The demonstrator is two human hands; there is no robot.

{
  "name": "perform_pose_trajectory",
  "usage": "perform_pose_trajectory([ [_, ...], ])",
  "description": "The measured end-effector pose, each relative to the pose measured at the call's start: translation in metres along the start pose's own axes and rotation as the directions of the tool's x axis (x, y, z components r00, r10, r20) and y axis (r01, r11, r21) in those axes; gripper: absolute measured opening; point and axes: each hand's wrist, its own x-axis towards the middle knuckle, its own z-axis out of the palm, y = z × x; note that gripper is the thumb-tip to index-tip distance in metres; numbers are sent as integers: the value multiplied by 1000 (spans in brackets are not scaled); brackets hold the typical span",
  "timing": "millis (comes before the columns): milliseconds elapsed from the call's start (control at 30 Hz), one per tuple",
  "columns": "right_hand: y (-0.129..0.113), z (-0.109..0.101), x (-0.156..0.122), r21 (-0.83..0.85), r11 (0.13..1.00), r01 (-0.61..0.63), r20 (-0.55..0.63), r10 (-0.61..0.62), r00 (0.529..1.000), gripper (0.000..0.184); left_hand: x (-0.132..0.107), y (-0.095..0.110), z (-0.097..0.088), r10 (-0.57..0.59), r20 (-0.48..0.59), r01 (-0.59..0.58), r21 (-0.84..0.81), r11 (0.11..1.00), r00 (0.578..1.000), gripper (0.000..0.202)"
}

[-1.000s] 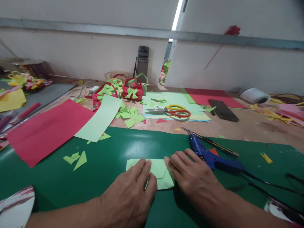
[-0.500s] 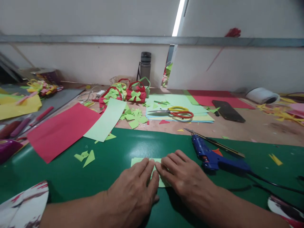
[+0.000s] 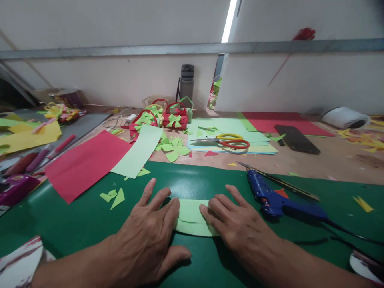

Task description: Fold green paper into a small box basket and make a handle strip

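A folded light-green paper piece (image 3: pixel 192 218) lies on the dark green mat (image 3: pixel 90 224) right in front of me. My left hand (image 3: pixel 150 236) lies flat with fingers spread, covering the paper's left end. My right hand (image 3: pixel 234 224) presses its fingers down flat on the paper's right part. A folded flap shows between the two hands. Neither hand grips anything.
A blue glue gun (image 3: pixel 276 202) with its cord lies just right of my right hand, a cutter blade (image 3: pixel 279 182) behind it. Farther back lie red (image 3: pixel 87 162) and light-green (image 3: pixel 139 150) sheets, green scraps (image 3: pixel 115 197), scissors (image 3: pixel 228 141), paper baskets (image 3: pixel 175 116), a bottle (image 3: pixel 187 82) and a phone (image 3: pixel 297 139).
My left hand has slid left and spread its fingers, uncovering the middle of the paper. My right hand stays pressed on the right part. The view has shifted a little.
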Motion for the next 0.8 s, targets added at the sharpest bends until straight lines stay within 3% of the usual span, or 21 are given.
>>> perform_pose_trajectory([
  [200, 2, -1, -1, 59, 998, -8, 89, 2, 996, 25, -4, -3, -2, -64, -59, 61, -48, 997, 996, 52],
  [300, 5, -6, 2, 147, 987, -61, 170, 36, 985, 22, 0, -2, -3, -26, 25, 27, -48, 998, 999, 50],
  [467, 14, -17, 5, 305, 929, -210, 310, 111, 944, 27, 16, 8, -2, 48, 172, -65, 96, 993, 984, 61],
  [600, 19, -30, 10, 379, 859, -343, 287, 243, 927, 22, 24, 20, -3, 114, 286, -135, 56, 989, 951, 62],
  [667, 21, -37, 17, 464, 748, -474, 312, 363, 878, 18, 24, 25, -4, 125, 319, -151, 58, 987, 940, 56],
  [700, 22, -39, 23, 507, 651, -565, 386, 414, 824, 16, 24, 26, -4, 122, 314, -152, 75, 985, 942, 51],
  [733, 22, -39, 29, 531, 516, -672, 514, 435, 740, 14, 24, 27, -4, 122, 304, -155, 88, 984, 945, 46],
  [800, 24, -35, 42, 502, 413, -760, 653, 395, 646, 13, 23, 27, -3, 129, 293, -161, 89, 983, 947, 41],
])
